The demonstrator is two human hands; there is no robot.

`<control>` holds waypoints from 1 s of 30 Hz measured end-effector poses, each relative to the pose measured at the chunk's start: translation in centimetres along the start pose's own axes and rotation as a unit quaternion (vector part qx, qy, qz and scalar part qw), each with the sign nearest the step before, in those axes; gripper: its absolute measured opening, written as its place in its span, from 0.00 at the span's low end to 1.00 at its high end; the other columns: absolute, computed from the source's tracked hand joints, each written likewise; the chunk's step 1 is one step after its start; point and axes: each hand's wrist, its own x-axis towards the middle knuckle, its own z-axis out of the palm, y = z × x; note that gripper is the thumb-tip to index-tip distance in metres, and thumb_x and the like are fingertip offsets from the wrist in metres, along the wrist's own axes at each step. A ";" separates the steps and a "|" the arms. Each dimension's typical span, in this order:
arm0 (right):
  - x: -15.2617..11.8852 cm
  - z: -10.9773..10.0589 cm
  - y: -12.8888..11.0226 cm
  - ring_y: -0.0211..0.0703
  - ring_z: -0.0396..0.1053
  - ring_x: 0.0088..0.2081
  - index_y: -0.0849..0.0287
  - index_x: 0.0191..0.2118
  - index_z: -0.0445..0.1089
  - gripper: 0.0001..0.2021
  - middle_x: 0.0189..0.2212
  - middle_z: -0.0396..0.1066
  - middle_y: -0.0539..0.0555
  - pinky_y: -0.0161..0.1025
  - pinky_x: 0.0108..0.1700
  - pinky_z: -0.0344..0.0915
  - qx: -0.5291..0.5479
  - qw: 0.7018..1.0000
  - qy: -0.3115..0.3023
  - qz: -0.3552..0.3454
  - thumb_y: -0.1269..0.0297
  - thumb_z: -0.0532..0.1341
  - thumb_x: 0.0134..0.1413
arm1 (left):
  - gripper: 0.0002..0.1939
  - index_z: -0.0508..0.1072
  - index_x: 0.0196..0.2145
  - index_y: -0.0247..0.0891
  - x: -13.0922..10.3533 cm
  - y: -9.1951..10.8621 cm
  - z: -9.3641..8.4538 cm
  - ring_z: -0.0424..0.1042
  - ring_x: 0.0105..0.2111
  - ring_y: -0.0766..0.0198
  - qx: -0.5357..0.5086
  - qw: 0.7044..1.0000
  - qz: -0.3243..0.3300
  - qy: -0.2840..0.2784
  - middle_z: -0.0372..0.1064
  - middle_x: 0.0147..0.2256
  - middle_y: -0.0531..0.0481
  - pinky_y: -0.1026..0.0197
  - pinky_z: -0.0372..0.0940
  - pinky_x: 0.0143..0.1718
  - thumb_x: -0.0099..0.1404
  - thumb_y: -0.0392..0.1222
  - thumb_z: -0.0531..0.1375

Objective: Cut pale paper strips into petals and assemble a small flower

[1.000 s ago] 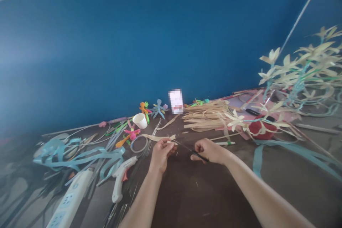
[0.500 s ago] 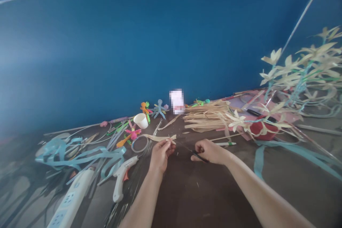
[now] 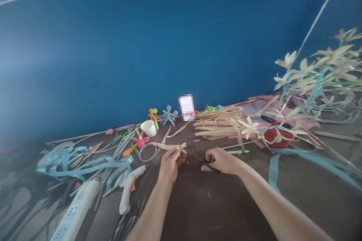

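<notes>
Black scissors [image 3: 209, 165], gripped in the curled right hand [image 3: 223, 160], point leftward and away, long axis slanted; the left hand [image 3: 169, 163] pinches a pale strip [image 3: 183, 150].

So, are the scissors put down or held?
Held: the right hand grips the scissors, their black handle showing below it and their tip pointing toward the left hand.

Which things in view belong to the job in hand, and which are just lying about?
In the job:
- left hand, pinching a pale piece
- right hand, holding scissors
- probably the tan strips

Apparently lying about:
- glue gun
- power strip
- white cup
- light-blue ribbon
</notes>
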 end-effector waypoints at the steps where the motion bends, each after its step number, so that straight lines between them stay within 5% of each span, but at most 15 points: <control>1: 0.0 0.0 -0.1 0.31 0.56 0.19 0.61 0.21 0.62 0.21 0.16 0.61 0.46 0.27 0.18 0.47 -0.001 1.000 0.001 0.000 0.44 0.58 0.35 | 0.11 0.71 0.32 0.31 0.0 0.0 0.0 0.67 0.26 0.69 0.003 1.000 0.000 0.002 0.68 0.26 0.48 0.68 0.62 0.25 0.50 0.40 0.60; 30: -0.4 0.1 -1.6 0.34 0.60 0.21 0.58 0.22 0.64 0.21 0.19 0.66 0.48 0.30 0.21 0.45 -0.130 0.990 0.056 0.014 0.43 0.59 0.32 | 0.11 0.72 0.31 0.31 0.1 -0.4 0.1 0.67 0.24 0.69 -0.018 1.000 -0.001 0.024 0.68 0.24 0.49 0.68 0.62 0.25 0.48 0.39 0.61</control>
